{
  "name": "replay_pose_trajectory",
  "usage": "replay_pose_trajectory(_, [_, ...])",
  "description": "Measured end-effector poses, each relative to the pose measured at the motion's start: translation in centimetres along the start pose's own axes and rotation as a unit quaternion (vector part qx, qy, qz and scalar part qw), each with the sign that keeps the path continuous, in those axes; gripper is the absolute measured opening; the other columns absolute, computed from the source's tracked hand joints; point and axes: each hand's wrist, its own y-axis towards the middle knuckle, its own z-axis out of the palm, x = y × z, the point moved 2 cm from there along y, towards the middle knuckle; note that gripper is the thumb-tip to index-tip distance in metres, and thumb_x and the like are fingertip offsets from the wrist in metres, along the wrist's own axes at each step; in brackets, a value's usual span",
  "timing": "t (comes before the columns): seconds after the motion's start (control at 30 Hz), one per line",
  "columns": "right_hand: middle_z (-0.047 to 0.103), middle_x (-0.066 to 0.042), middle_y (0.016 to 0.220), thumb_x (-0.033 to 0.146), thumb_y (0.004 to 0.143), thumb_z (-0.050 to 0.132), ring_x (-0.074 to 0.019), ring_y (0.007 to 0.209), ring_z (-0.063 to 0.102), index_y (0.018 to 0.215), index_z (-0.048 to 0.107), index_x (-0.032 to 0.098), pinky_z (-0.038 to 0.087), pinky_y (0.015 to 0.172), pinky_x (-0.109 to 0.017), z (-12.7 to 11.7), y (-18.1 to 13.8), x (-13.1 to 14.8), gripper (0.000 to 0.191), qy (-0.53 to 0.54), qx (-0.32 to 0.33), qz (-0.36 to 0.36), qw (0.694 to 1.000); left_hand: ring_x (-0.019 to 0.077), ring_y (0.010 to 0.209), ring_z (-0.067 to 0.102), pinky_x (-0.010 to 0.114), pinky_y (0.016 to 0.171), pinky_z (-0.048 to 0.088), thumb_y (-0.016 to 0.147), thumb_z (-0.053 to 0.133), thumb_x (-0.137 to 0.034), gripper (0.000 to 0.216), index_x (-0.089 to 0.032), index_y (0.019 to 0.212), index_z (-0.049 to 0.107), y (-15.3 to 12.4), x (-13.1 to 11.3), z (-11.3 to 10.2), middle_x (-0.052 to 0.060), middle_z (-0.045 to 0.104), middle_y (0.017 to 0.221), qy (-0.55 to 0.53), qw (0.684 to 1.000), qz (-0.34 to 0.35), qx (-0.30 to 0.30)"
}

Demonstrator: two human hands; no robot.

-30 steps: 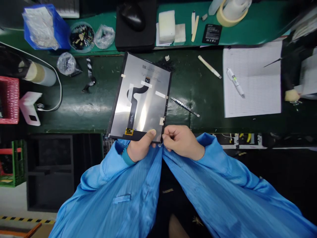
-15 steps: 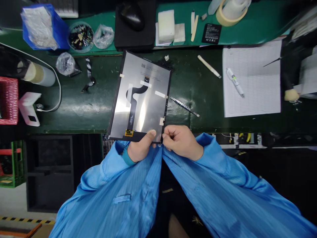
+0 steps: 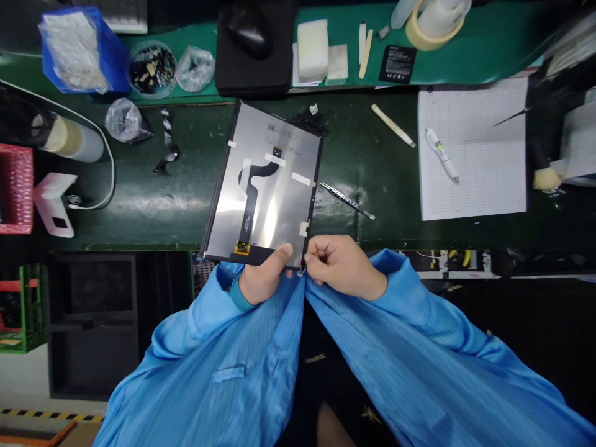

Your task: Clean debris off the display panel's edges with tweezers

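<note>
A tablet display panel (image 3: pixel 284 198) is held tilted over the front edge of the bench, its silvery back facing up. A dark flex cable and several pale tape strips lie on that back. My left hand (image 3: pixel 265 273) grips the panel's lower edge, thumb on top and the other fingers mostly hidden underneath. At the lower right corner my right hand (image 3: pixel 342 266) is closed, thumb and forefinger pinched against the panel's edge; whatever is between them is too small to make out. Just right of the panel lie metal tweezers (image 3: pixel 347 200).
A white stick tool (image 3: pixel 393 125) and a pen (image 3: pixel 442 155) on a printed sheet (image 3: pixel 493 192) lie to the right. At the back are a mouse (image 3: pixel 249 31), a white foam block (image 3: pixel 312 48) and a tape roll (image 3: pixel 437 40). A loose flex cable (image 3: pixel 166 139) lies left.
The panel has tilted very slightly, its top edge shifting a little down and to the right. Both hands keep nearly the same place and grip.
</note>
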Motion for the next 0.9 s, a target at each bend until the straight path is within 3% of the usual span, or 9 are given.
replay_pose_trajectory(0.2, [0.055, 0.005, 0.045, 0.026, 0.079, 0.057, -0.0097, 0.042, 0.047, 0.058, 0.045, 0.023, 0.037, 0.046, -0.023, 0.3, 0.1, -0.3, 0.025, -0.036, -0.038, -0.009, 0.999, 0.0138, 0.048, 0.055, 0.031, 0.056, 0.052, 0.096, 0.059, -0.048, 0.052, -0.021, 0.052, 0.056, 0.1, 0.2, 0.0, -0.002, 0.058, 0.051, 0.007, 1.0, -0.012, -0.009])
replay_pose_trajectory(0.6, [0.063, 0.002, 0.059, 0.037, 0.094, 0.058, -0.0093, 0.047, 0.054, 0.068, 0.059, 0.019, 0.045, 0.052, -0.023, -0.5, 0.3, 0.3, 0.032, 0.11, 0.075, 0.0, 0.991, 0.0118, 0.041, 0.048, 0.03, 0.047, 0.043, 0.09, 0.065, -0.049, 0.045, -0.02, 0.057, 0.06, 0.7, -0.1, -0.2, -0.002, 0.054, 0.046, -0.067, 0.997, 0.006, -0.032])
replay_pose_trajectory(0.77, [0.065, 0.0, 0.06, 0.035, 0.094, 0.058, -0.0097, 0.048, 0.055, 0.068, 0.059, 0.019, 0.045, 0.051, -0.023, -0.7, 0.4, 0.7, 0.03, 0.097, 0.08, 0.0, 0.992, 0.0108, 0.042, 0.05, 0.028, 0.049, 0.044, 0.093, 0.064, -0.045, 0.045, -0.019, 0.057, 0.059, 0.8, -0.2, -0.4, -0.003, 0.055, 0.047, -0.077, 0.997, 0.023, -0.02])
replay_pose_trajectory(0.9, [0.065, 0.001, 0.059, 0.029, 0.089, 0.059, -0.0094, 0.047, 0.055, 0.066, 0.058, 0.019, 0.044, 0.05, -0.022, -0.7, 0.5, 0.9, 0.026, 0.045, 0.064, -0.007, 0.997, 0.0117, 0.045, 0.053, 0.028, 0.051, 0.047, 0.095, 0.061, -0.046, 0.048, -0.019, 0.055, 0.059, 0.6, 0.0, -0.6, -0.003, 0.057, 0.048, -0.025, 0.999, 0.021, -0.011])
